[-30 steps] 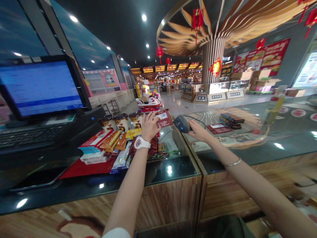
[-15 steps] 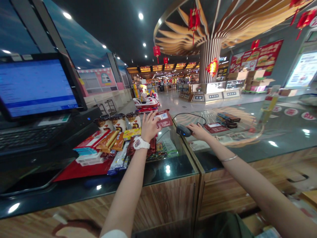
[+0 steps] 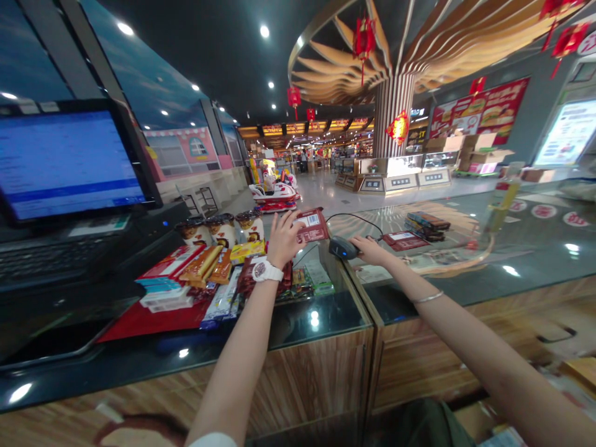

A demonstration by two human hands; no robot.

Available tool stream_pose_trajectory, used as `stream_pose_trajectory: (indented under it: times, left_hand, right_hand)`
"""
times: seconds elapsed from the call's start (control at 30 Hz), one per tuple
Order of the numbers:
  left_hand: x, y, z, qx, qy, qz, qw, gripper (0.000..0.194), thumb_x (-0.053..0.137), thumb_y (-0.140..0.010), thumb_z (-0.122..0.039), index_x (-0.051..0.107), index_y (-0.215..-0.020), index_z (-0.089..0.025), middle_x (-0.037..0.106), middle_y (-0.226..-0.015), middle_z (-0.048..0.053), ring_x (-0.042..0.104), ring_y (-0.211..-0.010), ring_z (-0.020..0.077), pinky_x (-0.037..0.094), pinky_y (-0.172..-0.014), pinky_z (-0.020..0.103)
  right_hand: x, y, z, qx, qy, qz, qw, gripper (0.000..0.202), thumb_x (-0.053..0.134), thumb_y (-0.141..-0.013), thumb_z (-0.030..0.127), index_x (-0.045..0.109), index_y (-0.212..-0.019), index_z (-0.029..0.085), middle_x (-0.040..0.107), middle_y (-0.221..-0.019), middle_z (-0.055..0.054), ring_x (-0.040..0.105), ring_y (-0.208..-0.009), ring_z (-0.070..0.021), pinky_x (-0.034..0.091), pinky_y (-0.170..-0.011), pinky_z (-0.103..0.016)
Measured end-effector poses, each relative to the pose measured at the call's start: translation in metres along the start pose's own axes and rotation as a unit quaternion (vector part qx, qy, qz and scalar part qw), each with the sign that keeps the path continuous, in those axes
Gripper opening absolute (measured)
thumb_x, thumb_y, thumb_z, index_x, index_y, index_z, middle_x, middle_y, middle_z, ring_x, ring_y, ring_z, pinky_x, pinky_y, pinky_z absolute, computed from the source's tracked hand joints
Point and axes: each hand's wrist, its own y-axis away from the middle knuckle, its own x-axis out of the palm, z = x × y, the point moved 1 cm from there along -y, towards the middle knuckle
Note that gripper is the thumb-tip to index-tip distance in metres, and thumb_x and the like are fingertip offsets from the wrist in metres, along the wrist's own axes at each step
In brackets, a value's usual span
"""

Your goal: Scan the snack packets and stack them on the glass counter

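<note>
My left hand (image 3: 285,238), a white watch at its wrist, grips a dark red snack packet (image 3: 313,225) by its left edge, with the white barcode label facing up. In my right hand (image 3: 370,249) is a black barcode scanner (image 3: 343,248), its head pointing left at the packet, a small blue light on it. The scanner's cable loops behind it over the glass. Below my left hand lie more brown packets (image 3: 248,277), partly hidden by the wrist. Another dark red packet (image 3: 404,240) rests on the counter to the right of my right hand.
Yellow-brown snack bars (image 3: 201,263), red boxes (image 3: 171,266) and lidded cups (image 3: 223,231) crowd the left of the counter (image 3: 298,329). A monitor (image 3: 69,164) stands at far left. Stacked bars (image 3: 427,223) and a bottle (image 3: 505,198) are on the right.
The packet in my left hand has shifted slightly right, nearer the scanner. The scanner in my right hand has moved a little left and down. Otherwise the counter looks the same.
</note>
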Motion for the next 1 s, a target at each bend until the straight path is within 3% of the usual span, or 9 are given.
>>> stream_pose_trajectory:
  times: [0.2,0.33,0.43,0.57,0.7,0.83,1.0]
  left_hand:
    - [0.002,0.001,0.001,0.006,0.000,-0.003,1.000,0.030,0.068,-0.076,-0.027,0.064,-0.106,-0.025,0.049,-0.148,0.006,0.037,-0.141,0.0306,0.017,-0.123,0.056]
    - [0.002,0.001,-0.002,0.003,0.008,-0.002,1.000,0.032,0.069,-0.076,-0.028,0.064,-0.107,-0.025,0.048,-0.149,0.007,0.037,-0.141,0.0307,0.017,-0.122,0.056]
    - [0.003,0.000,-0.007,0.008,0.016,-0.003,1.000,0.033,0.070,-0.075,-0.028,0.064,-0.107,-0.025,0.048,-0.149,0.008,0.037,-0.141,0.0305,0.018,-0.122,0.056]
    - [0.004,0.000,-0.017,0.029,0.027,-0.002,0.999,0.033,0.071,-0.075,-0.032,0.064,-0.106,-0.024,0.050,-0.147,0.008,0.040,-0.139,0.0293,0.018,-0.123,0.054]
    - [0.002,-0.002,-0.029,0.041,0.047,-0.004,0.998,0.034,0.072,-0.074,-0.035,0.064,-0.105,-0.024,0.053,-0.142,0.009,0.045,-0.134,0.0292,0.018,-0.123,0.054]
    - [0.001,0.000,-0.036,0.023,0.066,-0.006,0.998,0.035,0.073,-0.072,-0.034,0.064,-0.105,-0.024,0.055,-0.139,0.010,0.048,-0.132,0.0298,0.020,-0.121,0.056]
    - [-0.006,0.012,-0.032,-0.008,0.083,-0.006,0.996,0.040,0.078,-0.069,-0.036,0.064,-0.104,-0.024,0.056,-0.138,0.010,0.050,-0.130,0.0290,0.023,-0.120,0.055]
  right_hand:
    - [-0.004,0.000,0.005,0.007,-0.024,-0.030,0.999,0.076,0.043,-0.065,-0.004,0.049,-0.137,0.020,0.056,-0.137,-0.015,0.050,-0.129,-0.0291,0.036,-0.106,-0.058]
    - [-0.016,0.000,0.016,-0.023,-0.075,-0.170,0.982,0.064,0.044,-0.073,0.003,0.050,-0.136,0.016,0.054,-0.139,-0.015,0.048,-0.132,-0.0263,0.040,-0.108,-0.048]
    - [-0.026,0.002,0.031,-0.076,-0.086,-0.249,0.962,0.062,0.049,-0.079,0.013,0.045,-0.141,0.019,0.048,-0.145,-0.014,0.042,-0.137,-0.0262,0.037,-0.112,-0.048]
    - [-0.032,0.007,0.048,-0.131,-0.052,-0.260,0.955,0.064,0.056,-0.085,0.025,0.038,-0.146,0.022,0.042,-0.151,-0.013,0.037,-0.141,-0.0266,0.033,-0.115,-0.049]
    - [-0.035,0.008,0.053,-0.128,-0.002,-0.258,0.957,0.060,0.056,-0.088,0.026,0.041,-0.145,0.021,0.041,-0.153,-0.012,0.036,-0.143,-0.0269,0.031,-0.117,-0.049]
    - [-0.036,0.009,0.054,-0.101,0.025,-0.266,0.958,0.050,0.051,-0.091,0.024,0.049,-0.141,0.023,0.051,-0.146,-0.010,0.045,-0.137,-0.0263,0.032,-0.116,-0.050]
    - [-0.038,0.014,0.064,-0.139,0.037,-0.287,0.947,0.040,0.047,-0.095,0.025,0.057,-0.134,0.025,0.059,-0.140,-0.008,0.054,-0.129,-0.0233,0.035,-0.115,-0.048]
